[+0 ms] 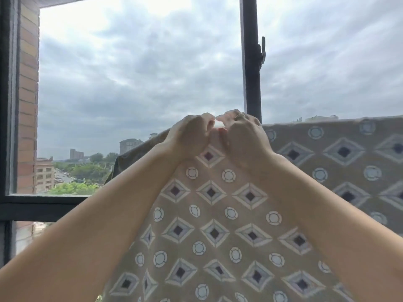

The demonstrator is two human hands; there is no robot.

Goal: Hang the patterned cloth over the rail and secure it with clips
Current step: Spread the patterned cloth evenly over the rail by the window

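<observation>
Thin, matt woven patterned cloth [218, 214]; dark, smooth, faintly glossy window frame [250, 62]; rough matt brick wall [27, 105].

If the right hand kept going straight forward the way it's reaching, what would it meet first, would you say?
The right hand is already at the top fold of the patterned cloth. Beyond that, likely the dark window frame post or glass, though depth is unclear.

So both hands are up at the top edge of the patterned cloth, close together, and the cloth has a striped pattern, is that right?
Not quite. The head view shows the left hand and right hand close together at the top edge of the patterned cloth, as you say, but the pattern is not stripes: it is diamonds and small circles on a tan ground.
</observation>
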